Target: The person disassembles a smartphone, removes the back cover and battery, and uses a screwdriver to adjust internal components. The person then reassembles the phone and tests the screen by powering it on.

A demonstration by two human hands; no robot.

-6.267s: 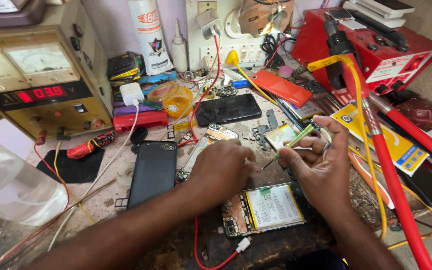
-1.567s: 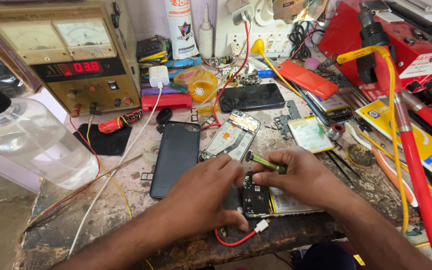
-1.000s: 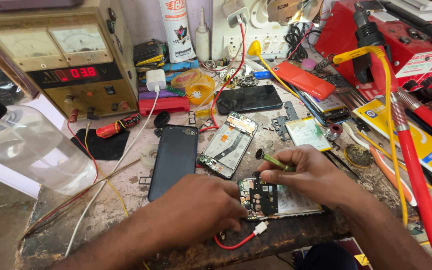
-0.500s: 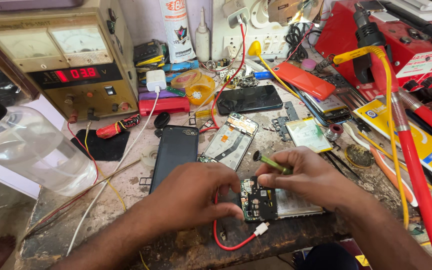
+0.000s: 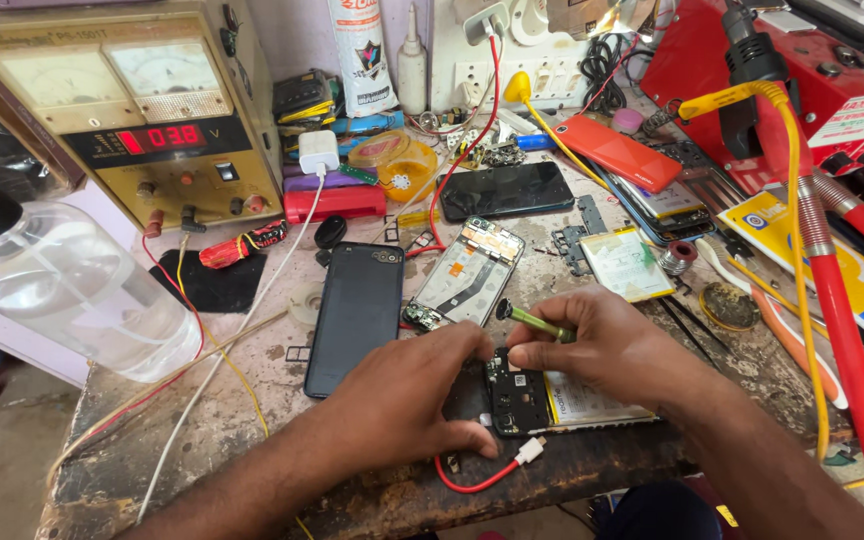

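Observation:
An opened phone (image 5: 552, 400) with its circuit board and pale battery showing lies near the bench's front edge. My left hand (image 5: 412, 400) presses down on its left end, fingers over the board. My right hand (image 5: 607, 350) grips a green-handled screwdriver (image 5: 535, 320), tip down at the board's top. A red cable with a white plug (image 5: 512, 460) curls out from under the phone. Just beyond my hands lie a black phone back cover (image 5: 357, 310) and a bare phone frame (image 5: 467, 272).
A yellow bench power supply (image 5: 132, 110) with a red display stands back left, a clear plastic bottle (image 5: 62, 290) in front of it. A red machine (image 5: 802, 70) with red and yellow hoses (image 5: 842, 330) fills the right. Phones, parts and wires litter the bench.
Both hands have come together over the opened phone. My left hand slid right onto the board, and the screwdriver in my right hand came down to it.

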